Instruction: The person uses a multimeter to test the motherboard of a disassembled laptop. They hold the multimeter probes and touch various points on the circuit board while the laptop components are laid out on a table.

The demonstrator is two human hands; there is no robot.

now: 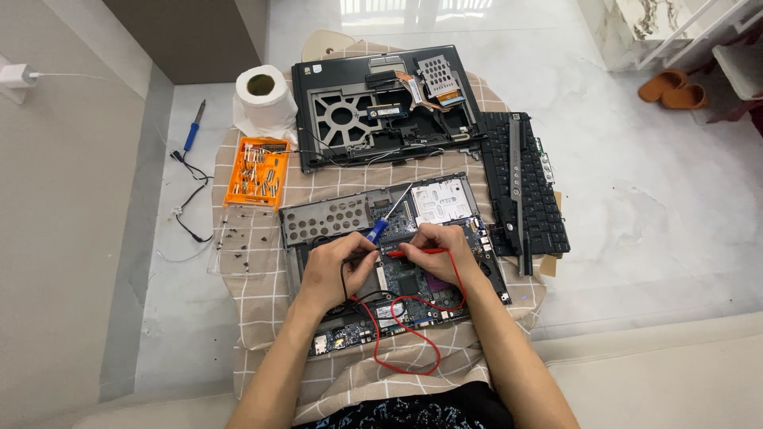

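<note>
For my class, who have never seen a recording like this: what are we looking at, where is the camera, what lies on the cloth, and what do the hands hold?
One camera, worn on a person's head, looks down at their two bare hands. On a checked cloth lies an opened laptop base with its circuit board bare. The left hand holds a black probe, the right hand a red probe, their wires looping toward the person. A blue-handled screwdriver rests on the board. Nearby: another laptop shell, a keyboard, an orange parts tray and a paper roll.

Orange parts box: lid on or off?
Off. The orange parts box sits open with small parts showing; a clear lid lies flat just below it.
</note>
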